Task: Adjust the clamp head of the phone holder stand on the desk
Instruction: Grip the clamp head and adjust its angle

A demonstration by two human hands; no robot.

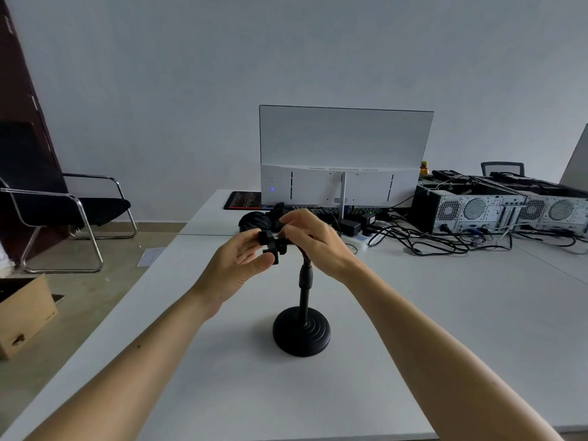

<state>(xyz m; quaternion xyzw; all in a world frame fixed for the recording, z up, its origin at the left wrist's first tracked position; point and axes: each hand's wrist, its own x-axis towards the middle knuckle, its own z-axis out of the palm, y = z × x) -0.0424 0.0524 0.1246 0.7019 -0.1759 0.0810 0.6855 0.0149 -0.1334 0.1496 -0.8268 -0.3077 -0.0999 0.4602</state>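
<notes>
A black phone holder stand rests upright on the white desk (413,345), with a round weighted base (301,333) and a thin pole (305,291). Its black clamp head (273,245) sits at the top of the pole. My left hand (237,265) pinches the clamp head's knob from the left, thumb below and fingers above. My right hand (313,240) curls over the right side of the clamp head and the pole top, hiding that part of it.
Behind the stand are a white monitor (345,154) seen from the back, a black bundle (254,219), a power strip with tangled cables (445,243) and two open computer cases (477,208). A black chair (79,211) and a cardboard box (25,313) stand on the floor at left.
</notes>
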